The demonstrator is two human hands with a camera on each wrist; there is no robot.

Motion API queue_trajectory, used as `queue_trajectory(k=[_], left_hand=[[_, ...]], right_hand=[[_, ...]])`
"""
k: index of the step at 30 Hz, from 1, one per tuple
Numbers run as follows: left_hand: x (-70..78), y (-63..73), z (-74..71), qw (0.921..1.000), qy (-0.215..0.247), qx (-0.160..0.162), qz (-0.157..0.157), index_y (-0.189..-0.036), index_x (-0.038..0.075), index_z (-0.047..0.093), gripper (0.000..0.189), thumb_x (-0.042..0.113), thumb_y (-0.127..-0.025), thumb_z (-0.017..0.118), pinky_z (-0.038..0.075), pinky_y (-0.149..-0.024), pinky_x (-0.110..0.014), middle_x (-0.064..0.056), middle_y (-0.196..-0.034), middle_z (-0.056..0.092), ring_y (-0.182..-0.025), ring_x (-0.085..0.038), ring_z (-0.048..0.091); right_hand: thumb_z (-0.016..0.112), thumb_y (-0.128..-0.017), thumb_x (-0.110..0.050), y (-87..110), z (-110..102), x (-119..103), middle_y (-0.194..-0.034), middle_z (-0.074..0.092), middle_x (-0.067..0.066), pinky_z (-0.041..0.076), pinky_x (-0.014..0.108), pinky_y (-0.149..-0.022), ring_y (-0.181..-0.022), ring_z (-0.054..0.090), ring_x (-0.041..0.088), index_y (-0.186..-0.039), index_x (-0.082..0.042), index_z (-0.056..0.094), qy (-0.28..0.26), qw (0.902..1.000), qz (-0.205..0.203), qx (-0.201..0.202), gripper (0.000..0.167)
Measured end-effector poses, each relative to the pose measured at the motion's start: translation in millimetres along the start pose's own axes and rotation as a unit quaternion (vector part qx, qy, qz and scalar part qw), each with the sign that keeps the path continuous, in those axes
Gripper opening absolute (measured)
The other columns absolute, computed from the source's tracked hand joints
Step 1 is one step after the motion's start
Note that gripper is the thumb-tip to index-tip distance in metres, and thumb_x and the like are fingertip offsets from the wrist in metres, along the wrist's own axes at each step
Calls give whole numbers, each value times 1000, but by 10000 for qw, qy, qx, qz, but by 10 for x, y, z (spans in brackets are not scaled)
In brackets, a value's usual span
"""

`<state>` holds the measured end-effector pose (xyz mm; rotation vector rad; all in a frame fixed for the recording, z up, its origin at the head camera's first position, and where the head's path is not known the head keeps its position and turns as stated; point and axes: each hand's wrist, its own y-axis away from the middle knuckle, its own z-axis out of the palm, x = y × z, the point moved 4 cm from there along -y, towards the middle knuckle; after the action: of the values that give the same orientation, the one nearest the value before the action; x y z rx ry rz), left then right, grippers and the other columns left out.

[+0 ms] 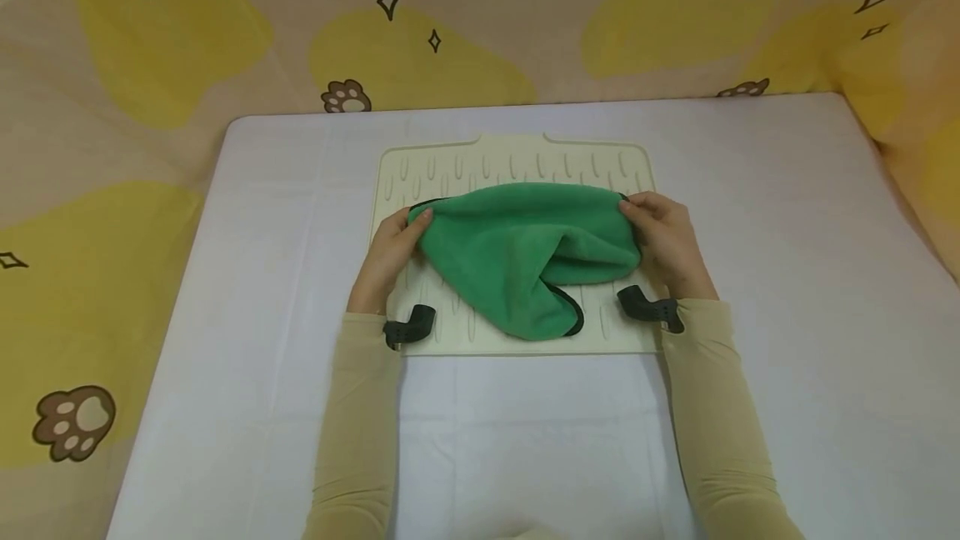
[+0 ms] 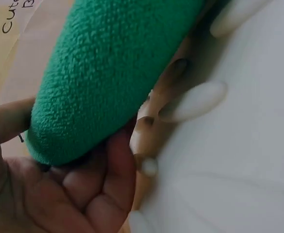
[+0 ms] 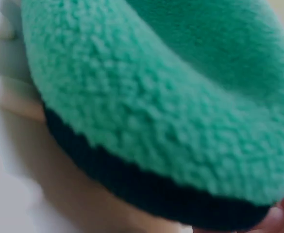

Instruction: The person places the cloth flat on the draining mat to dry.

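A green cloth [image 1: 517,232] with a dark edging hangs in folds between both hands, over a pale ridged mat [image 1: 435,165]. My left hand [image 1: 392,252] pinches its upper left corner, thumb on top. At the upper right corner, my right hand [image 1: 667,236] grips the cloth between thumb and fingers. The cloth's lower part droops to a rounded tip near the mat's front edge. In the left wrist view the left fingers [image 2: 98,189] curl beneath the fuzzy cloth [image 2: 98,82]. The right wrist view is mostly filled by cloth [image 3: 132,111] and its dark border; most of the right hand is hidden.
The mat lies on a white-covered table [image 1: 787,273]. Behind and to the sides hangs a yellow and beige patterned curtain [image 1: 450,23] with paw prints. Dark wrist-worn devices [image 1: 411,327] sit on both wrists, over the mat.
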<state>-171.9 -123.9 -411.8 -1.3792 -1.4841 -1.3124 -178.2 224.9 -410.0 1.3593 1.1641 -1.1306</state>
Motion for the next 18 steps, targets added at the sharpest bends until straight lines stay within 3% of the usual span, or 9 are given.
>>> queue_trajectory(k=[4,9,14,18], left_hand=[[-17,5,-1,9989,186,-342,-279,-113,0,48,33,28,-97,54,40,-76,-29,-5,-87,56,-77,-16,51],[-35,12,-7,9944,497,-726,-584,-128,0,42,43,20,-94,60,51,-76,-28,-11,-101,61,-73,-15,61],[-38,5,-32,9945,664,-501,-644,-125,-6,47,39,13,-93,60,54,-67,-24,-6,-93,61,-64,-13,60],[-36,-21,-20,9945,906,-174,-504,-118,-7,51,31,10,-94,59,52,-64,-21,-2,-84,61,-65,-10,59]], right_hand=[[64,-91,-11,-2,-78,-6,-73,62,-4,47,15,-58,-64,54,5,-82,-10,66,-666,9976,57,204,9],[64,-90,-8,-8,-175,8,-78,62,-1,49,16,-58,-65,56,6,-80,-8,67,-1158,9923,96,431,10],[63,-91,-7,-4,-193,27,-74,60,-2,48,16,-57,-65,55,6,-78,-8,66,-1393,9895,280,271,13],[64,-91,-16,0,-158,45,-79,56,-2,46,17,-62,-75,49,9,-78,-8,66,-1104,9925,519,-32,15]])
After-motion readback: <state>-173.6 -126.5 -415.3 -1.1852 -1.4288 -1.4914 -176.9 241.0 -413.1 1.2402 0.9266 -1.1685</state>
